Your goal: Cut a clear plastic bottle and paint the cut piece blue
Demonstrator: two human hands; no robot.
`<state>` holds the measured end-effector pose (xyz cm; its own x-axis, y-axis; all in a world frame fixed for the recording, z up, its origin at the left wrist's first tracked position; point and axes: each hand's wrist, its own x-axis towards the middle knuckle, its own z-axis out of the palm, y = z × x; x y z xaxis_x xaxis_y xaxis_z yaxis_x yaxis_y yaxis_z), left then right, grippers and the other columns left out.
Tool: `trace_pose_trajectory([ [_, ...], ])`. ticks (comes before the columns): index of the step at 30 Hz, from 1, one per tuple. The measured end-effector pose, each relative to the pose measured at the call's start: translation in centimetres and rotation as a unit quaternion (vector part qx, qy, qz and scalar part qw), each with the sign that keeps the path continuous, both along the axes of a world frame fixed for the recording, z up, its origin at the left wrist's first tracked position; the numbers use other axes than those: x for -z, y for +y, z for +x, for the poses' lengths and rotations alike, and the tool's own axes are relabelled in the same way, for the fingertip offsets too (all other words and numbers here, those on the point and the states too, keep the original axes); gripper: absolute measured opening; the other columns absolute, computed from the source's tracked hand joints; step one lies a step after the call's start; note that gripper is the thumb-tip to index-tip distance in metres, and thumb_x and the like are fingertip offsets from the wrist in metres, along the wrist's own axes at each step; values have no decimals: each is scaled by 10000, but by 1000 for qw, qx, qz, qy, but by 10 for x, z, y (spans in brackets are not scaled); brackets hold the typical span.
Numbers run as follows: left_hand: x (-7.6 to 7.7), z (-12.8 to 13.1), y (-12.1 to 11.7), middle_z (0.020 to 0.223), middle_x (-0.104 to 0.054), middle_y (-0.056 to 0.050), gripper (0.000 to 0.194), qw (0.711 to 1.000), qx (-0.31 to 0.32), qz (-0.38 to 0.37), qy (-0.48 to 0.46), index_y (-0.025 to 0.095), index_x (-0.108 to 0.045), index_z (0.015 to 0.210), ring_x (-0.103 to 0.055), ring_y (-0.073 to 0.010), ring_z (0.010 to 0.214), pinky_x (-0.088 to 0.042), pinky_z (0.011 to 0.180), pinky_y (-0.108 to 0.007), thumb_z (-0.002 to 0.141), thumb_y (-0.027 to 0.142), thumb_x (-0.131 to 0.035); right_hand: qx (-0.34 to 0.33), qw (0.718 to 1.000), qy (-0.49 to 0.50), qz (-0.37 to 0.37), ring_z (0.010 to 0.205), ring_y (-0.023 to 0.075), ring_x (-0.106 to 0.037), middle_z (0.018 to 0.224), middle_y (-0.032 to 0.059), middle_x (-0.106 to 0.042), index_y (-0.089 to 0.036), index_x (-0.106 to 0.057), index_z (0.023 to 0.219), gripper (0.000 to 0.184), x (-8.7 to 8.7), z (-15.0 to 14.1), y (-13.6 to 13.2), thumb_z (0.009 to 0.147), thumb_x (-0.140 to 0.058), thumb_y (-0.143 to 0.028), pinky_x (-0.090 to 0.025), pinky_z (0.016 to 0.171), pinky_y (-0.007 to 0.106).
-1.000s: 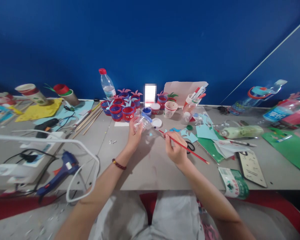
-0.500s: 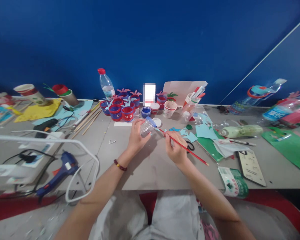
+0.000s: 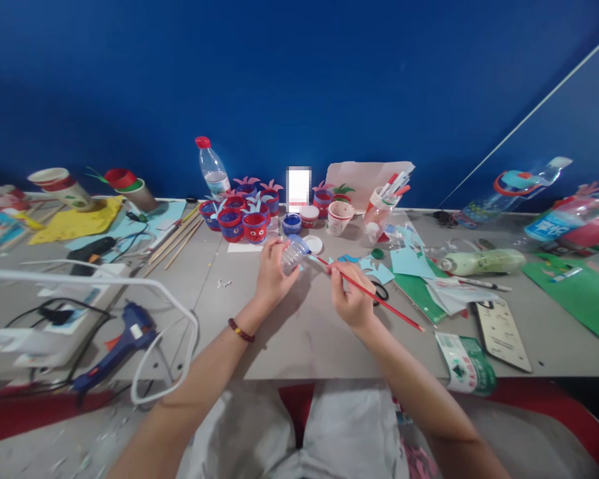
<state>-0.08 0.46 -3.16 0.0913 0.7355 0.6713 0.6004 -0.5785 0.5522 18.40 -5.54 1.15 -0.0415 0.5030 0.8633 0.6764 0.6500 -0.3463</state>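
Note:
Between the fingers of my left hand [image 3: 272,273] is a clear ribbed plastic bottle piece [image 3: 291,258], tilted, with blue paint around its far rim. My right hand [image 3: 350,293] grips a red-handled paintbrush [image 3: 384,303], and its tip meets the blue rim. Just behind stand an open jar of blue paint [image 3: 292,224] and a jar of red paint [image 3: 309,216]. A white lid [image 3: 313,245] lies beside them. To the left are several painted red and blue cups [image 3: 254,228] with paper leaves and eyes.
Black-handled scissors [image 3: 380,291], blue paper scraps [image 3: 377,269] and a paper cup [image 3: 340,218] lie right of my hands. A glue gun [image 3: 130,336], a white cable [image 3: 192,313] and a power strip [image 3: 74,319] occupy the left. Wooden sticks [image 3: 174,241] lie farther back.
The bottle piece has turned slightly in my left hand and sits a little lower. The paintbrush has shifted slightly, its handle end moving right, while its tip stays at the rim.

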Motion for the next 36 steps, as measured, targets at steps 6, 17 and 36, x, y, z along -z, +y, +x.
trace_pose_trajectory([
  [6, -2, 1, -2, 1267, -490, -135, 533, 1000, -11, 4, -9, 213, -480, 1254, -519, -297, 1247, -455, 1069, -511, 777, 236, -717, 0, 1000, 4, -8, 692, 185, -682, 758, 40, -711, -221, -633, 933, 192, -2, 0, -1, 970, -460, -147, -548, 683, 319],
  [17, 5, -1, 2, 1277, -503, -127, 564, 997, 4, 39, 69, 235, -483, 1261, -548, -300, 1226, -488, 1033, -497, 752, 130, -702, -15, 1000, 9, 24, 711, 187, -705, 797, 43, -741, -229, -652, 974, 215, -4, 1, -2, 956, -470, -117, -564, 686, 314],
  [36, 5, 5, -3, 1284, -529, -129, 538, 994, 16, 79, 78, 242, -492, 1279, -561, -283, 1214, -504, 1025, -483, 793, 106, -677, -13, 1000, 20, 16, 712, 187, -694, 785, 46, -732, -227, -650, 931, 224, -7, -1, -5, 968, -453, -126, -561, 699, 330],
])
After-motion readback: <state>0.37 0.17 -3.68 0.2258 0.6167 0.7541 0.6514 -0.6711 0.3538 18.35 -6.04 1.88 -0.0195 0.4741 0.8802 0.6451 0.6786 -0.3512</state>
